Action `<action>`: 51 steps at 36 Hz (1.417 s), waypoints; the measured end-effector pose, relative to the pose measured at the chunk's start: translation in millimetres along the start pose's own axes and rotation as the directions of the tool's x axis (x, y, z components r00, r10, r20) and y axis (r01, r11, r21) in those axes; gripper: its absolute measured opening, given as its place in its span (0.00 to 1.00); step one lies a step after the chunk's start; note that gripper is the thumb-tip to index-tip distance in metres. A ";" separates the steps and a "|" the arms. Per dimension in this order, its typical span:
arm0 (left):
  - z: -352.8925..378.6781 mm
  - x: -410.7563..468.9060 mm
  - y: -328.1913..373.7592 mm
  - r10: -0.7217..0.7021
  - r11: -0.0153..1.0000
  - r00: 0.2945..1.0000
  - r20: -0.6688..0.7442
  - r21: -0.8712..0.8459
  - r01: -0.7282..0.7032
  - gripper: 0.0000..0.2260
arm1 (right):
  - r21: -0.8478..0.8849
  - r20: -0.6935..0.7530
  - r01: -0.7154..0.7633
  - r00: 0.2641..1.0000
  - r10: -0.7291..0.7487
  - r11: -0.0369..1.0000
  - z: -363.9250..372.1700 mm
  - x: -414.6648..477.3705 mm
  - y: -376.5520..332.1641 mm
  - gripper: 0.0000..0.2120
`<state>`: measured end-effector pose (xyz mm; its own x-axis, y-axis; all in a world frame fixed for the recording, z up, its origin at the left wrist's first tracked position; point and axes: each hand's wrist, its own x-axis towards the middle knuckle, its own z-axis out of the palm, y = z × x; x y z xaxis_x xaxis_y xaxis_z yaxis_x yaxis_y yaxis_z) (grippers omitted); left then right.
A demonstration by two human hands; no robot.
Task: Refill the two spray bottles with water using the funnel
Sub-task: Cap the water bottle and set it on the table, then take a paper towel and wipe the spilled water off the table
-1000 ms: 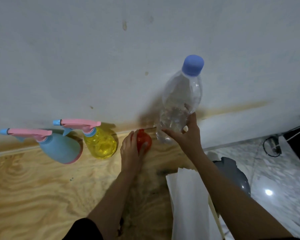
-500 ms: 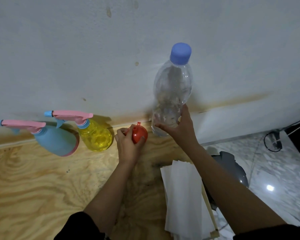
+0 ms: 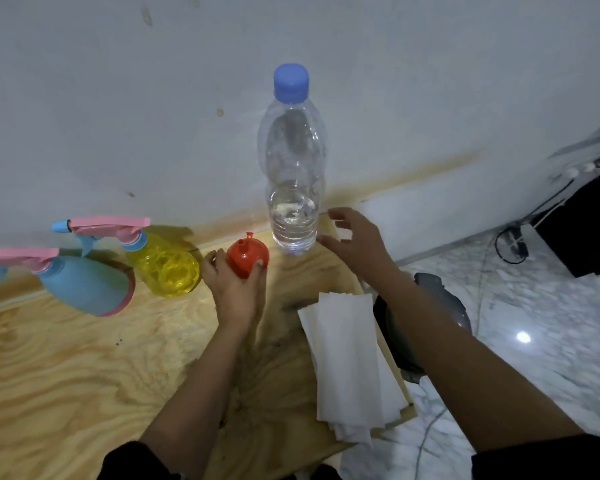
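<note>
Upright, the red funnel (image 3: pixel 246 257) sits gripped in left hand (image 3: pixel 232 289) fingers; right hand (image 3: pixel 357 239) spread, empty.

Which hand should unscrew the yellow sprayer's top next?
Probably the right hand: it is open and empty beside the water bottle. The left hand sits nearer the yellow sprayer but is holding the red funnel.
</note>
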<state>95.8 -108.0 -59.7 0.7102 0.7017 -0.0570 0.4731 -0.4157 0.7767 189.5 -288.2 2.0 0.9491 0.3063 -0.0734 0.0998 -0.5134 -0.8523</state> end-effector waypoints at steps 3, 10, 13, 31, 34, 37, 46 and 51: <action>7.4 -31.5 2.6 0.167 0.975 0.979 0.114 0.128 -0.181 0.19 | -0.062 -0.070 -0.075 0.995 0.071 0.995 -11.1 -28.3 20.5 0.14; 37.2 -75.7 10.1 0.247 0.958 0.890 0.384 0.041 -0.284 0.13 | -0.181 -0.082 -0.374 0.927 0.365 0.910 -15.5 -87.8 72.3 0.12; 44.2 -78.2 16.0 0.222 0.963 0.894 0.390 0.054 -0.262 0.13 | -0.187 -0.047 -0.426 0.904 0.426 0.885 -4.0 -97.4 83.8 0.14; 44.2 -87.2 13.0 0.195 0.980 0.953 0.231 -0.074 -0.183 0.05 | -0.051 0.045 -0.262 0.963 0.264 0.964 -6.1 -97.7 62.0 0.05; 34.6 -89.2 18.8 0.232 0.967 0.955 0.185 -0.146 -0.207 0.04 | -0.032 0.095 -0.215 0.971 0.217 0.976 -8.8 -94.5 52.4 0.05; 22.8 -89.7 25.1 0.268 0.949 0.941 0.204 -0.223 -0.222 0.03 | -0.053 0.136 -0.194 0.970 0.199 0.980 -13.7 -92.3 44.9 0.06; -22.0 -79.1 56.3 0.350 0.902 0.825 0.445 -0.397 -0.169 0.07 | -0.224 0.295 0.133 0.953 -0.063 0.966 -34.7 -77.1 16.4 0.26; -43.8 -69.5 73.1 0.416 0.888 0.799 0.434 -0.383 -0.254 0.05 | -0.248 0.319 0.194 0.942 -0.109 0.949 -37.7 -65.8 -8.3 0.11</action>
<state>58.2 -161.8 28.6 0.9906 0.1368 0.0051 0.0401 -0.3257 0.9446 137.5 -334.3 33.4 0.7875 0.5999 -0.1415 0.3526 -0.6268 -0.6949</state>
